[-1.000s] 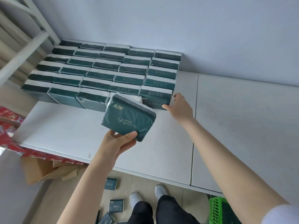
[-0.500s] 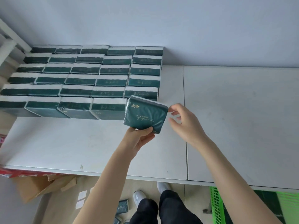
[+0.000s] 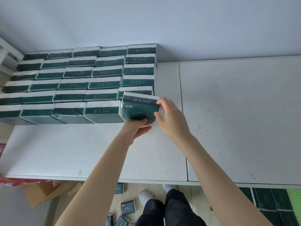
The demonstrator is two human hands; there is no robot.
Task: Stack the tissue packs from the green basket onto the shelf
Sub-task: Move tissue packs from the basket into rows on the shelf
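Where rows of stacked packs fill the left end of the shelf against the wall, one tissue pack sits slightly tilted at the front row's right end, touching its neighbour. The left hand grips its lower edge, fingers curled beneath. The right hand pinches its right side between thumb and fingertips. Lower right, the green basket holds more packs.

Your L hand & R hand are bare, forearms too. At approx 6 o'clock you've got black trousers, w/ white shoes just above.
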